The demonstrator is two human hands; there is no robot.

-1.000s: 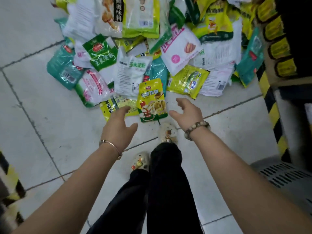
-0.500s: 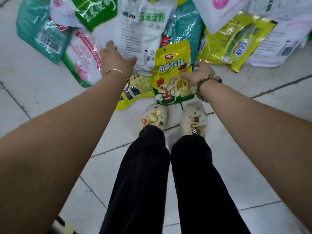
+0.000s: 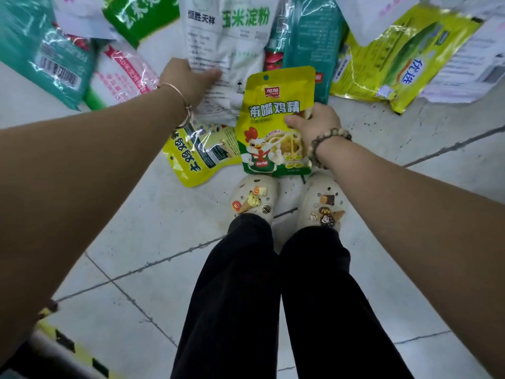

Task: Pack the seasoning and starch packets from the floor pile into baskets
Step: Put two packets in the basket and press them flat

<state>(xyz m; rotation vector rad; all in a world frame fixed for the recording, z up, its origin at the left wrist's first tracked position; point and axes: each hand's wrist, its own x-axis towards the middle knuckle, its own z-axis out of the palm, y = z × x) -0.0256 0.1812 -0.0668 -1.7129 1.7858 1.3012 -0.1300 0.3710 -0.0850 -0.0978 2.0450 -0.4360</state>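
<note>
A pile of packets covers the floor ahead of my feet. My right hand (image 3: 314, 124) pinches the right edge of a yellow chicken-seasoning packet (image 3: 270, 116) with a cartoon rooster, lifted off the floor. My left hand (image 3: 188, 80) grips the left edge of a white corn starch bag (image 3: 226, 50) with green lettering. A second yellow seasoning packet (image 3: 196, 154) lies flat under my left wrist. No basket is in view.
Teal bags (image 3: 41, 53), a pink-and-white bag (image 3: 123, 75), a dark teal bag (image 3: 308, 42) and a yellow-green bag (image 3: 388, 64) lie around. My feet in cream clogs (image 3: 254, 201) stand just before the pile. A yellow-and-black striped edge (image 3: 68, 348) sits at bottom left.
Both hands reached down into the pile. My right hand took hold of the rooster packet and raised it; my left hand moved onto the white starch bag and grasped it.
</note>
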